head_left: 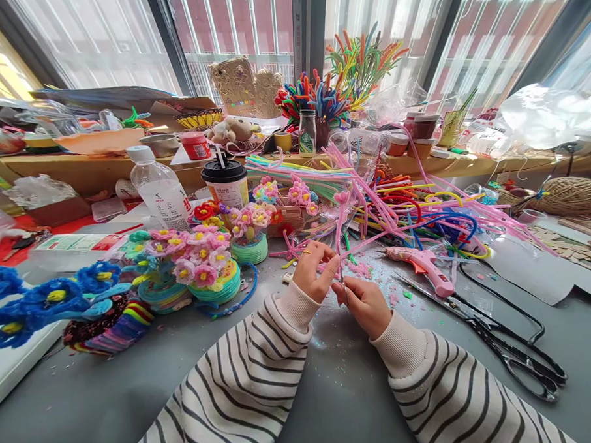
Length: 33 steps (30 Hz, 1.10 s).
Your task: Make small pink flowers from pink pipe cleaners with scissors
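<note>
Near the middle of the grey table (352, 402), my left hand (316, 271) pinches a pink pipe cleaner (339, 236) that stands upright with a small pink flower shape (342, 198) at its top. Just right of it and slightly lower, my right hand (365, 301) is closed on the lower end of the same stem, which looks thin and dark there. The fingertips of both hands nearly touch. Pink fuzz scraps (359, 269) lie behind the hands.
Pipe-cleaner flower pots (214, 284) and a blue-flowered pot (111, 327) stand at the left, before a bottle (159, 188) and a lidded cup (225, 185). On the right lie a pink glue gun (425, 266), black scissors (511, 349) and piled pipe cleaners (412, 210).
</note>
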Available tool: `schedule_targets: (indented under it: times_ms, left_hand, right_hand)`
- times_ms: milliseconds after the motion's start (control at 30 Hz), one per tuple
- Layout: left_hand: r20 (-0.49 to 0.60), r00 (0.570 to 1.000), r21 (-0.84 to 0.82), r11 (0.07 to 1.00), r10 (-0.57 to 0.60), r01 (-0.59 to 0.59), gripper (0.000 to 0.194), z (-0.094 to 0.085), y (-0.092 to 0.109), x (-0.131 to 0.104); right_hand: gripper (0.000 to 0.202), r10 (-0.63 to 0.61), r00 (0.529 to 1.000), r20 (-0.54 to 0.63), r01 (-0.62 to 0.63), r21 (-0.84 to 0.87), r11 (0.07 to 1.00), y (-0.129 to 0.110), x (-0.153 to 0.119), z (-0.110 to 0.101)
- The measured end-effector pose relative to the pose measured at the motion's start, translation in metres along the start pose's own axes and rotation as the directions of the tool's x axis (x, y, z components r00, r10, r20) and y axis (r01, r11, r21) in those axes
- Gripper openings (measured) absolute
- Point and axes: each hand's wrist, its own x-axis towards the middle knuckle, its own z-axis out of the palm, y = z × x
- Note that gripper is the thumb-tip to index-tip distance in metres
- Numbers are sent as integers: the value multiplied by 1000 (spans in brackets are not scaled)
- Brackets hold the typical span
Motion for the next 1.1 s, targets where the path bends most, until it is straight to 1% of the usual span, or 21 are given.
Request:
schedule_targets:
  times_ms: [100, 200, 300, 467, 533, 700, 833, 967, 1100]
  left_hand:
    - [-2, 1000, 22, 1000, 0, 1, 13, 1, 0, 0]
    - [-11, 1000, 65, 998, -3, 3, 12, 2, 0, 0]
    - [-22, 1000, 95, 995, 2, 0, 13, 3, 1, -1]
    - [-45, 999, 69, 998, -6, 9, 12, 2, 1, -2]
    - [-56, 998, 56, 998, -11, 14, 12, 2, 0, -1]
    - [-59, 998, 48, 999, -14, 17, 12, 3, -1, -1]
    - [-61, 998, 44, 999, -19, 21, 13, 3, -1, -2]
    - [-49, 998, 47, 998, -27, 30, 11, 2, 0, -3]
    - [-41, 999, 33, 999, -31, 32, 10, 2, -1, -3]
  right_hand:
    - [41, 11, 1000, 24, -12, 18, 1000, 1, 0, 1]
    - [43, 17, 997, 69, -23, 93, 995, 2, 0, 2]
    - [47, -7, 994, 107, -12, 174, 985, 2, -1, 4]
    - [48, -31, 989, 148, -4, 235, 972, 0, 0, 4]
    - [49, -27, 987, 156, -10, 229, 973, -2, 0, 3]
    - [51, -39, 990, 134, 14, 181, 983, -4, 0, 0]
    - [48, -12, 993, 118, -3, 126, 992, -3, 0, 0]
    - [44, 20, 996, 83, -28, 94, 995, 0, 0, 0]
    - [41, 21, 999, 33, -23, 67, 997, 0, -1, -1]
